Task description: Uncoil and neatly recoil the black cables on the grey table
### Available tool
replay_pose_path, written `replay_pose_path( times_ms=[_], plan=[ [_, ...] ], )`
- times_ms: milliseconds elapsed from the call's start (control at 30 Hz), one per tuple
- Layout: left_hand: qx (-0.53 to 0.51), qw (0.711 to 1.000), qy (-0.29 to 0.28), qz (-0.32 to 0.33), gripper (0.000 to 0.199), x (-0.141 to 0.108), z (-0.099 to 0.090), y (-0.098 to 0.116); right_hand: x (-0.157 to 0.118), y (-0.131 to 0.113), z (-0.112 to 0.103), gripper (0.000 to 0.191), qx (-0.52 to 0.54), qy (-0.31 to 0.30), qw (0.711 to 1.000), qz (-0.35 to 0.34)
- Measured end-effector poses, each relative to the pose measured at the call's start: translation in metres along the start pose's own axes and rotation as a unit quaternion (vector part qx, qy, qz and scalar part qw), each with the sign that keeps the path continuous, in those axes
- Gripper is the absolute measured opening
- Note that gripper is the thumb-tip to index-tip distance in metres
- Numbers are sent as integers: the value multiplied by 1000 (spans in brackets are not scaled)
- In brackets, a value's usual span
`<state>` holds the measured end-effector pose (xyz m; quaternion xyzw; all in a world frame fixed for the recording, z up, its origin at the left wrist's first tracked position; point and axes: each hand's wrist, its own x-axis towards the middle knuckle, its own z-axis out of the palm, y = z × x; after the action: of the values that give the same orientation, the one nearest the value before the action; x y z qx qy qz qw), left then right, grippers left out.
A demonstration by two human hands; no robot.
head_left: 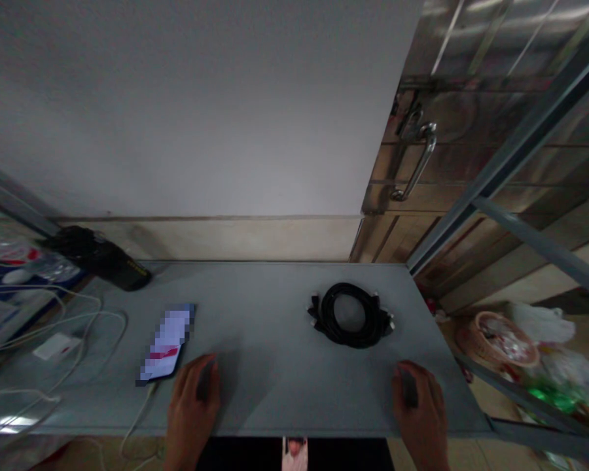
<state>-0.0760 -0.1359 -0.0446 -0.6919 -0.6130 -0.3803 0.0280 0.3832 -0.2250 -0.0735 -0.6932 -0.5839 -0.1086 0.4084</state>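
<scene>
A coiled bundle of black cable with metal-tipped plugs lies right of centre on the grey table. My left hand is at the front edge, just right of the phone, with its fingers curled round something small and dark. Below and to the right of the coil, my right hand is curled the same way, also round something small and dark. What these dark things are cannot be made out. Neither hand touches the coil. The phone has a lit, pixelated screen and a white cable at its lower end.
On the left are white cables, a white adapter and a black object with yellow lettering. A white wall stands behind the table. Metal frame bars, a door handle and a basket are on the right.
</scene>
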Motion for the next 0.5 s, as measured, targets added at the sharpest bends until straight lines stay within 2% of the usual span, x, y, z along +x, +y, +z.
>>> replay_pose_path(
  times_ms=[500],
  plan=[
    [-1, 1000, 7, 0, 20, 0, 0, 0, 1, -2, 0, 16, 4, 5, 1000, 2]
  ],
)
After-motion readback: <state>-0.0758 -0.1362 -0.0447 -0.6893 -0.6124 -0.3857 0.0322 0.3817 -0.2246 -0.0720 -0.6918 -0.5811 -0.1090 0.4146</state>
